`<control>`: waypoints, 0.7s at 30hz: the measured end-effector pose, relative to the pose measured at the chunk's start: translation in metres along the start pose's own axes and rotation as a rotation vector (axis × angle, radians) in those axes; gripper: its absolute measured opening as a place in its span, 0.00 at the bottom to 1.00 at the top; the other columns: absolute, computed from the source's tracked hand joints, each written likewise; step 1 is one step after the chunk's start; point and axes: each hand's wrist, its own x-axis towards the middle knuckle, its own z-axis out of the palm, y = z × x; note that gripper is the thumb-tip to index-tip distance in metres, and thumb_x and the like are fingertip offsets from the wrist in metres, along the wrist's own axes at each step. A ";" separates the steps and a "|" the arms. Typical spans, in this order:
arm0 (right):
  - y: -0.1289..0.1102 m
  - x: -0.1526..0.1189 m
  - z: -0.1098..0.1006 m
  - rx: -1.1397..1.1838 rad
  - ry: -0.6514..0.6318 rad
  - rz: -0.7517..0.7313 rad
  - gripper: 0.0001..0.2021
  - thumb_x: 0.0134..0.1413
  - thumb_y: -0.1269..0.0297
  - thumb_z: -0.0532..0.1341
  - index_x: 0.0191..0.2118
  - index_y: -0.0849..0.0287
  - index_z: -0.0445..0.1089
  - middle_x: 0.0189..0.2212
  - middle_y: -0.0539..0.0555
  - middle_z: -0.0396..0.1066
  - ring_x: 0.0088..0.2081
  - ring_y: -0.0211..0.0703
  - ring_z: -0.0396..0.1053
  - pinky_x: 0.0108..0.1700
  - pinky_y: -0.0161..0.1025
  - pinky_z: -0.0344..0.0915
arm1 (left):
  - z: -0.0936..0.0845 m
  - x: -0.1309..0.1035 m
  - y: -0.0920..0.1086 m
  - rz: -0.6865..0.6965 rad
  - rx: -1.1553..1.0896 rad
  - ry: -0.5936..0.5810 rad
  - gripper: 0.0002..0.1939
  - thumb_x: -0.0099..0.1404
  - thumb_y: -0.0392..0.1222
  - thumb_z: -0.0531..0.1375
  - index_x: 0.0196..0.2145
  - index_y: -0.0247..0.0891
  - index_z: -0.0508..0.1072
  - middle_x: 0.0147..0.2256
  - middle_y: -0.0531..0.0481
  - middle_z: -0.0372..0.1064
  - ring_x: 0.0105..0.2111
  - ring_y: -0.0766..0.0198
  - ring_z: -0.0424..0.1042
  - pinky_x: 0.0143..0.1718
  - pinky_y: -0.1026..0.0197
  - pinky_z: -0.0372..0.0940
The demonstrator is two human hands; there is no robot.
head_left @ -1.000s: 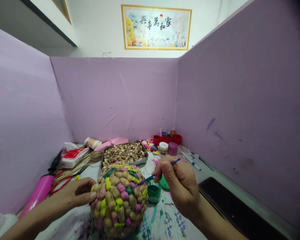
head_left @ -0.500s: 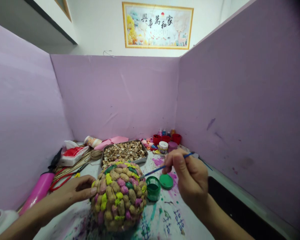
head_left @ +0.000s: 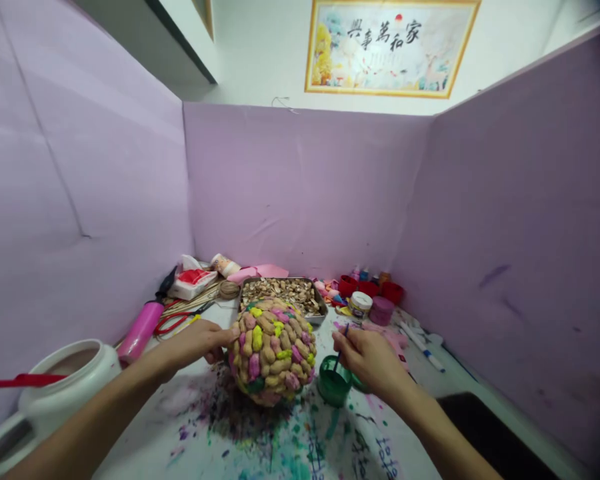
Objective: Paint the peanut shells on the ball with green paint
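A round object covered in peanut shells (head_left: pixel 273 350), some painted yellow, pink and green, is at the middle of the table. My left hand (head_left: pixel 213 341) grips its left side, with the fingertips partly hidden behind it. In my right hand (head_left: pixel 363 350) is a thin blue brush (head_left: pixel 341 347), pinched and pointing down, its tip inside the open jar of green paint (head_left: pixel 334 387). The green lid (head_left: pixel 361 385) shows just right of the jar, mostly covered by my right hand.
Behind the ball is a metal tray of shells (head_left: pixel 321 319). Red cups (head_left: pixel 393 293), a white-lidded jar (head_left: pixel 361 303) and markers (head_left: pixel 430 357) lie right. Red scissors (head_left: pixel 167 325), a pink pump (head_left: pixel 141 330) and a white pot (head_left: pixel 75 373) stand left. Purple partitions (head_left: pixel 300 187) surround the table.
The brush has moved from the ball's right side down into the green jar. The ball has turned under my left hand, showing other shells. The camera view has shifted left.
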 end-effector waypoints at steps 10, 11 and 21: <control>0.007 -0.003 0.004 0.001 -0.039 -0.018 0.19 0.57 0.55 0.48 0.18 0.55 0.58 0.17 0.55 0.70 0.21 0.43 0.64 0.25 0.37 0.52 | 0.000 -0.015 0.017 0.022 0.318 0.117 0.32 0.52 0.68 0.51 0.32 0.34 0.74 0.35 0.40 0.75 0.36 0.48 0.71 0.36 0.54 0.63; 0.008 -0.003 0.005 -0.007 -0.041 -0.020 0.19 0.56 0.56 0.48 0.17 0.55 0.57 0.17 0.55 0.70 0.21 0.42 0.64 0.24 0.37 0.52 | 0.001 -0.015 0.018 0.052 0.330 0.147 0.32 0.52 0.68 0.52 0.36 0.34 0.73 0.39 0.40 0.74 0.39 0.47 0.71 0.39 0.53 0.63; 0.009 -0.006 0.009 0.056 -0.031 -0.061 0.21 0.57 0.51 0.46 0.17 0.55 0.57 0.15 0.54 0.69 0.19 0.42 0.63 0.22 0.37 0.51 | 0.006 -0.019 0.021 0.151 0.250 0.171 0.26 0.52 0.59 0.56 0.41 0.36 0.70 0.41 0.43 0.73 0.41 0.50 0.70 0.39 0.56 0.62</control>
